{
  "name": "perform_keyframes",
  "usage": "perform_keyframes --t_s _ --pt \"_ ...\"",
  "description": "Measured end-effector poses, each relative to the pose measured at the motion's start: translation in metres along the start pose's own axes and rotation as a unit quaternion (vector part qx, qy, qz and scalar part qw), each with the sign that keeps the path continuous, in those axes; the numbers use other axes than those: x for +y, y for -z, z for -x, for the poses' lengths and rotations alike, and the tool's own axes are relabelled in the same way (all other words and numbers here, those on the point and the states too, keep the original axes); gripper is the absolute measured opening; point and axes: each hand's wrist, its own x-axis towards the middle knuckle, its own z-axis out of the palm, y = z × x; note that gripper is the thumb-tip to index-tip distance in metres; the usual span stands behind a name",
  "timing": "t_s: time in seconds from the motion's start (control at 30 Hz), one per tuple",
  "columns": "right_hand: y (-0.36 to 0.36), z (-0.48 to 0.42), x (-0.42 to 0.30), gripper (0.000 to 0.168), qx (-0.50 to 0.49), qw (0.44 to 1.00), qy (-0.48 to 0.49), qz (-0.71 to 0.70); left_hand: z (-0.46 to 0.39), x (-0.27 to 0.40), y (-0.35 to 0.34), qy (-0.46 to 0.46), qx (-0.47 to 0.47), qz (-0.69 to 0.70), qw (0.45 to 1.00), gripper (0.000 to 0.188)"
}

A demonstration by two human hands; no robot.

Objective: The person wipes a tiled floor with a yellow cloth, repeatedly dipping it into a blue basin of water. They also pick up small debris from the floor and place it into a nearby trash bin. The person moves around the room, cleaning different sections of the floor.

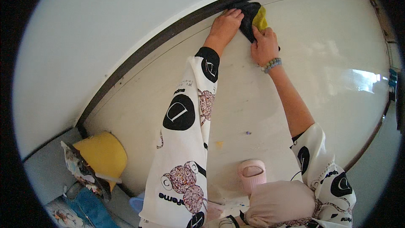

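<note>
A black cloth (249, 17) with a yellow part (261, 18) lies bunched against the dark baseboard (177, 30) at the top of the view. My left hand (226, 25) grips its left side close to the baseboard, fingers curled over the fabric. On the lower right side, my right hand (265, 44) pinches the cloth between thumb and fingers, near where the yellow shows. A small dark tip pokes out past the right hand's outer edge; what it belongs to is hidden. A beaded bracelet (272, 65) circles my right wrist.
Pale glossy floor (234, 101) bears a small purple bit (248, 132) and a yellowish spot (219, 144). At lower left stand a yellow container (104, 152) and blue fabric (90, 207). A pink slipper (252, 174) shows below. A white wall (104, 22) rises behind the baseboard.
</note>
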Motion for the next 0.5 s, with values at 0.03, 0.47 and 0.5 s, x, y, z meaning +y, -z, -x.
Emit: perform_keyframes --t_s 0.03,0.47,0.5 --pt "-0.003 -0.003 -0.011 0.048 -0.013 1.0 0.015 -0.003 0.012 -0.005 0.003 0.006 0.0 -0.006 1.0 0.037" --pt "-0.031 0.007 -0.168 0.044 -0.161 0.969 0.182 -0.045 0.182 -0.068 0.107 0.106 -0.054 -0.125 0.985 0.044" --pt "-0.036 0.006 -0.179 0.045 -0.166 0.963 0.209 -0.044 0.194 -0.071 0.115 0.128 -0.079 -0.134 0.979 0.05"
